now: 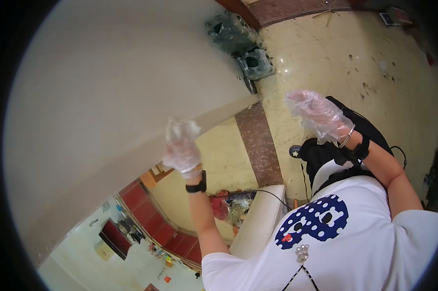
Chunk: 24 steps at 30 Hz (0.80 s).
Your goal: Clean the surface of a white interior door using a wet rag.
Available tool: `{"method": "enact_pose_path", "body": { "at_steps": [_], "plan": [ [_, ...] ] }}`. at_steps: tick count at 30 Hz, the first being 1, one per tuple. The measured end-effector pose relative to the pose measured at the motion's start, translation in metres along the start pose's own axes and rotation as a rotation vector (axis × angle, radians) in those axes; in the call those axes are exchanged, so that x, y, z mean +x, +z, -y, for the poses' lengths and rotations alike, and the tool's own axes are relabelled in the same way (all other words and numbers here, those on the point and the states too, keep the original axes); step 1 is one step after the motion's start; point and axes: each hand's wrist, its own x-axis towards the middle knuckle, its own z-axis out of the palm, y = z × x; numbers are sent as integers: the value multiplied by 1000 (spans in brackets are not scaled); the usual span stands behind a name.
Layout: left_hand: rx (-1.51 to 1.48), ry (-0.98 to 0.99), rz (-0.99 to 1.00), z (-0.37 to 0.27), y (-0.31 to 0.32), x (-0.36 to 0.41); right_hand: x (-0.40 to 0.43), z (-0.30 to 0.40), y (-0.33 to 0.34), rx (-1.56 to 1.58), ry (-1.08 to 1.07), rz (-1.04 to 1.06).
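Note:
My left hand (183,154), in a clear plastic glove, holds a crumpled white cloth or tissue (184,128) against or just in front of a pale wall (95,83). Hand and cloth are blurred. Whether the cloth touches the wall, I cannot tell. Over the tiled floor, apart from the wall, my right hand (315,111) wears a loose clear plastic glove too. Its fingers are bent close together, and the plastic and the angle hide whether anything lies within. Each wrist carries a black band.
Plastic-wrapped packs of bottles (235,32) stand by the wall's foot. A brown marble strip (259,142) crosses the floor (324,54). Below lie a red bag (219,207) and a white ledge or low wall (261,218) with a black cable over it. Red-fronted cabinets (146,203) line the adjoining room.

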Motion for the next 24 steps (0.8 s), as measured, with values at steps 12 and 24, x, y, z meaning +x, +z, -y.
{"method": "enact_pose_path", "body": {
  "at_steps": [12,24],
  "plan": [
    [1700,194,557,143,98,-21,-18,-4,-44,-218,-171,-263],
    [1254,357,-120,26,-12,16,-18,24,-4,-74,-166,23]
  ]
}}
